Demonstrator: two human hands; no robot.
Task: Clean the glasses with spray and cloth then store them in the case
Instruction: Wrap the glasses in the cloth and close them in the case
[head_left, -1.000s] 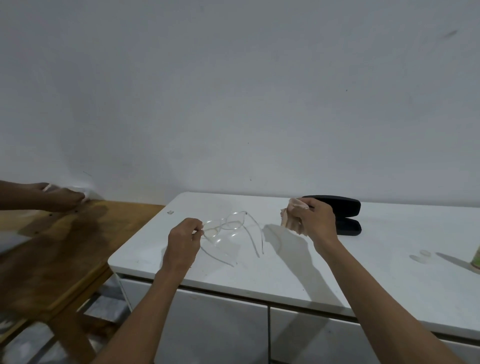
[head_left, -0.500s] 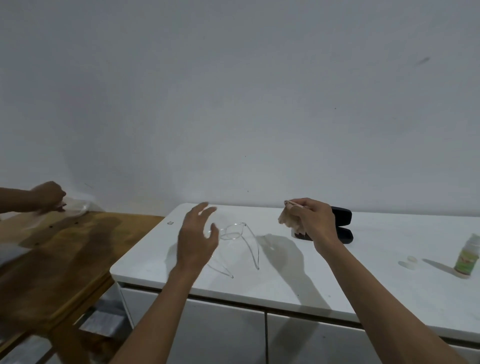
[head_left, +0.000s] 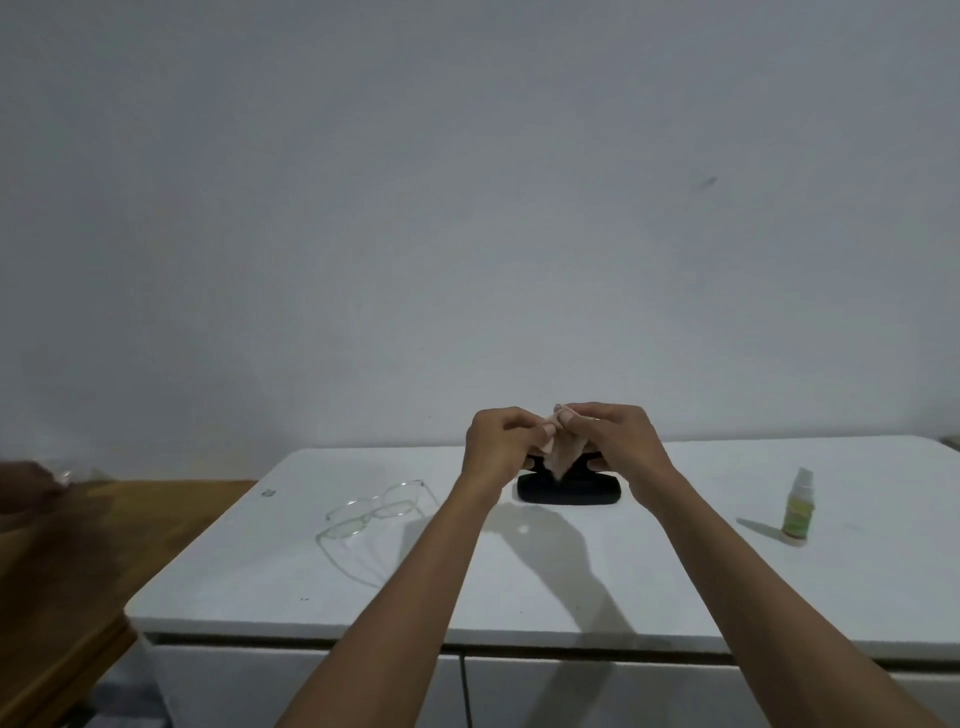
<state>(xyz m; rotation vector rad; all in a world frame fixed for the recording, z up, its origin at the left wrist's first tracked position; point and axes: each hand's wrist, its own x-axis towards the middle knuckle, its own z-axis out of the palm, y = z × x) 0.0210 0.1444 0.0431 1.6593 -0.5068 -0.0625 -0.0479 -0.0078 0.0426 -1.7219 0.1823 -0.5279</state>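
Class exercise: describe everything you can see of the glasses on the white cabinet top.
The glasses have a thin, clear or pale frame with see-through lenses, seemingly plastic. They lie unfolded, arms spread open toward the near edge, on the left part of the white cabinet top. Neither hand touches them; the left hand is raised to their right. They sit apart from the black case.

Two bare forearms, no sleeves, left hand (head_left: 496, 441), right hand (head_left: 618, 439)

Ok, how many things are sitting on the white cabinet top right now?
3: the glasses lie at the left, the black case in the middle behind the hands, and the spray bottle stands at the right.
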